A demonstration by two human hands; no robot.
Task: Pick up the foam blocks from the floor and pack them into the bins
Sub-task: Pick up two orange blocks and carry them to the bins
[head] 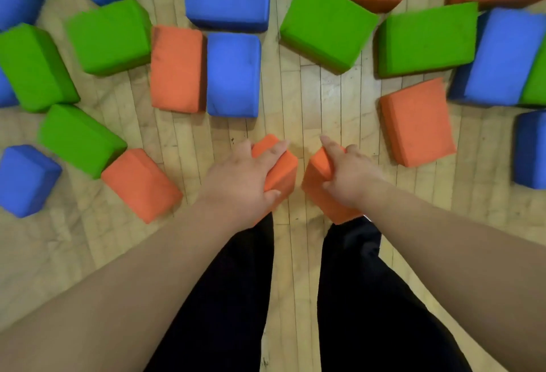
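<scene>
From the head camera we see our left hand (245,176) gripping an orange block (285,165), fingers curled over its top and thumb pressed into its near side. Our right hand (351,173) grips a second orange block (316,188) the same way, forefinger stretched along the top edge. The two blocks sit just beside each other, above our dark trousers (230,298). Blue, green and orange loose blocks (233,75) lie scattered across the wooden floor (310,100) ahead.

Single head view, facing steeply down, close above floor (295,91) (wide-angle)
</scene>
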